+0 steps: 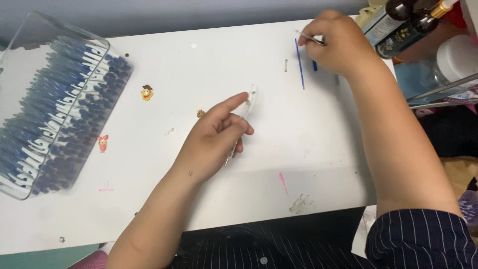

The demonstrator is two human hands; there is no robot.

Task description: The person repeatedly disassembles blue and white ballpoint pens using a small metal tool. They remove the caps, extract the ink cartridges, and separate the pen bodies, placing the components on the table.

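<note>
A person in a dark pinstriped shirt works at a white counter [149, 60], assembling what look like ballpoint pens. The left hand [211, 142] is closed around a clear pen barrel [244, 117], index finger stretched along it, the barrel's tip pointing up and away near the middle of the counter. The right hand [338, 42] reaches to the far edge, its fingers pinched on a thin metal tool or pen part [309, 38]; exactly what it is cannot be told from here. Just beside that hand lie a loose blue ink refill [299, 64], a small spring [286, 65] and a short blue piece [314, 65], each apart from the others.

At far left stands a clear plastic bin [35, 35] packed with blue-and-white pens [59, 109]. Three small cartoon figurines [146, 92] dot the counter between the bin and the hands, and dark bottles [393, 20] crowd the far right corner.

Judging from the layout, the step would go best with the barrel held steady and its open end turned toward the right hand, so that the slender refill can be lifted by its middle and fed in straight. The spring is small and round enough to roll, so a light pinch seems wiser than a sweep.
</note>
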